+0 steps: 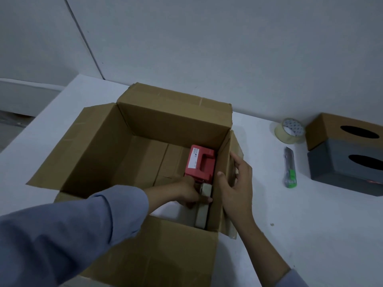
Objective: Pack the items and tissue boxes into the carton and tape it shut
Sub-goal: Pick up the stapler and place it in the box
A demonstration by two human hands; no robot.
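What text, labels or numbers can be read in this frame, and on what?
Red case in the carton: a white label with dark print along its left edge, too blurred to read.
Tape roll: a printed pattern on the inner core, too small to read.
Cutter: no text legible.
Tissue boxes: no print visible.

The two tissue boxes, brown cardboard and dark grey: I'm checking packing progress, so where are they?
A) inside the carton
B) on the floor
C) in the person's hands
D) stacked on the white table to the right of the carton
D: the brown cardboard tissue box sits on the dark grey tissue box on the white table, outside the open cardboard carton.
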